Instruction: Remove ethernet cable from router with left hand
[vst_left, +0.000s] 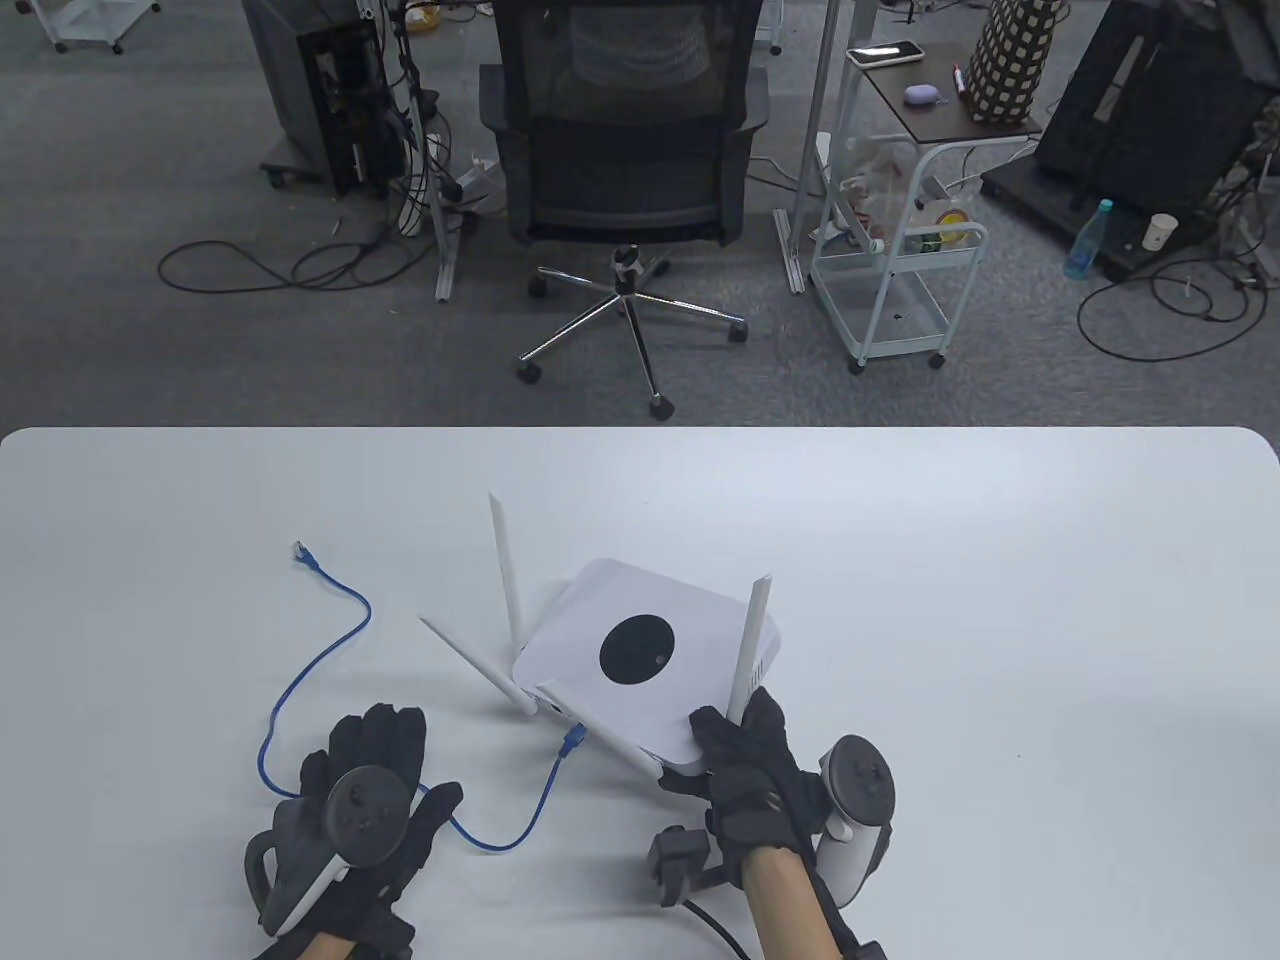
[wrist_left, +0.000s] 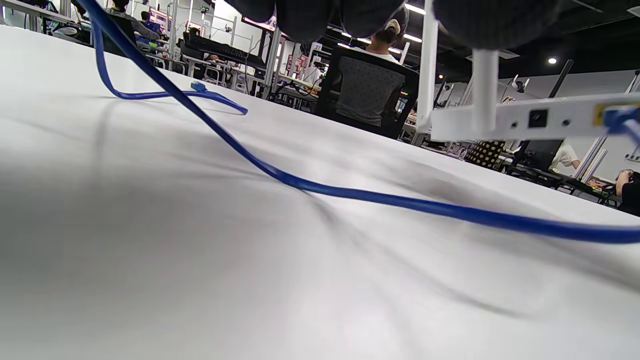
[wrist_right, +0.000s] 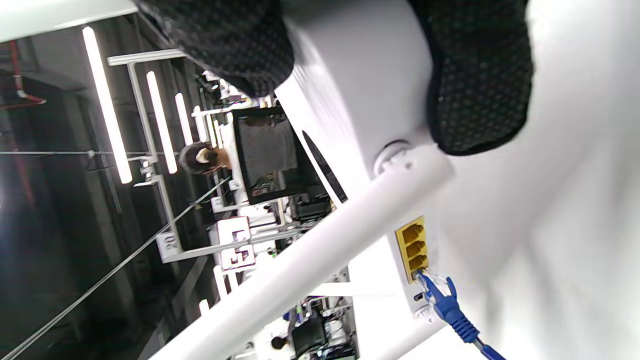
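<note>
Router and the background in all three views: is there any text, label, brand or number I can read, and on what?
"20": white tag on a background frame, right wrist view, turned sideways.
"27", uncertain: small background sign, left wrist view, nearly too small.
Router: no text, only a plain black disc on top.
Yellow ports and blue ethernet cable: no readable markings.

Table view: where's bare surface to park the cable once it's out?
Bare: the table right of the router, and the strip behind its antennas to the far edge. Crowded: the near left, where the ethernet cable loops from the router's back, past the left hand. The right hand holds the router's near corner.
</note>
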